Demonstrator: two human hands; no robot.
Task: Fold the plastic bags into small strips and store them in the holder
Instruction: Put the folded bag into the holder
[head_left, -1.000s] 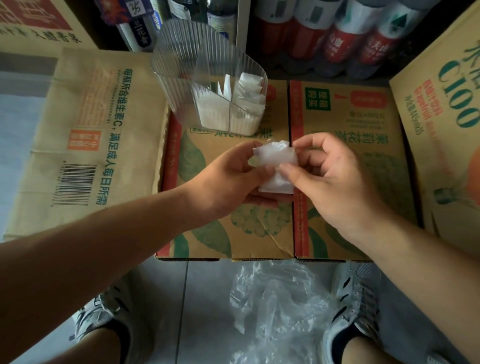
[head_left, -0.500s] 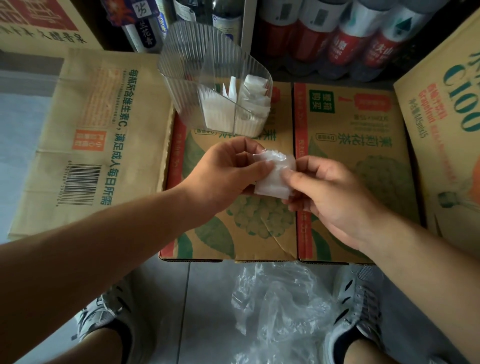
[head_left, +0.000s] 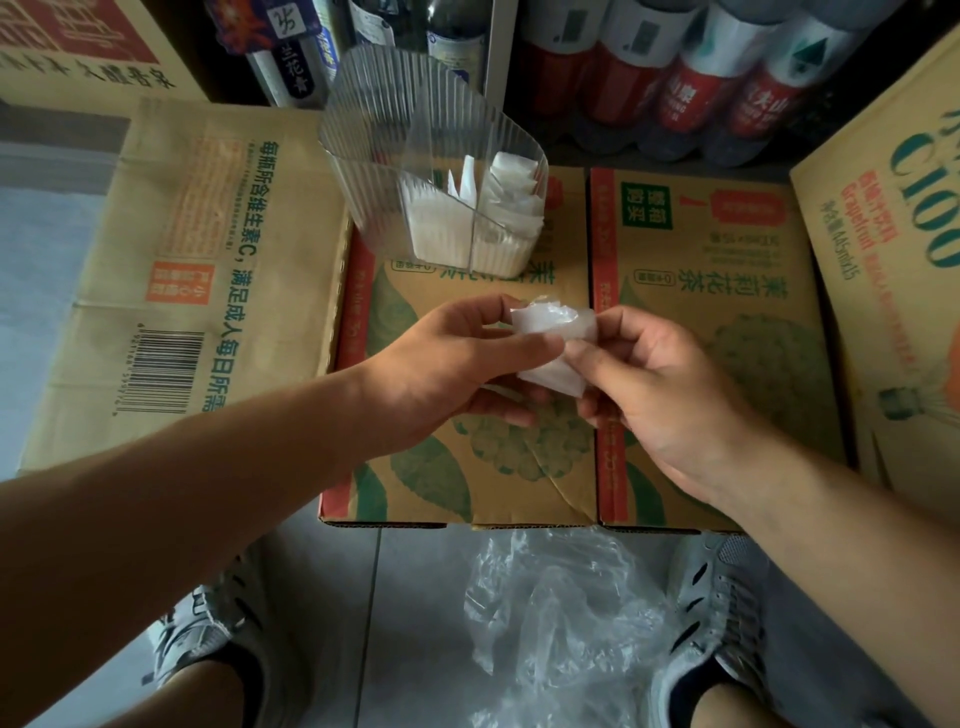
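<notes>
A small folded white plastic bag (head_left: 551, 332) is held above the cardboard box (head_left: 519, 467). My left hand (head_left: 452, 369) pinches its left side between thumb and fingers. My right hand (head_left: 660, 384) pinches its right lower edge, fingers curled round it. Behind them, a clear ribbed plastic holder (head_left: 395, 150) stands on the box's far edge; its right compartments hold several folded white bags (head_left: 498, 218). Loose crumpled clear plastic bags (head_left: 561, 618) lie on the floor between my shoes.
Flat cardboard boxes (head_left: 197, 270) lie to the left and a tall box (head_left: 893, 260) stands at the right. Bottles with red labels (head_left: 701, 78) line the back. My grey shoes (head_left: 722, 623) rest on the tiled floor.
Both hands kept working the folded bag, shifting their pinches; the bag tilted and its top corner now sticks up. The view drifted slightly.
</notes>
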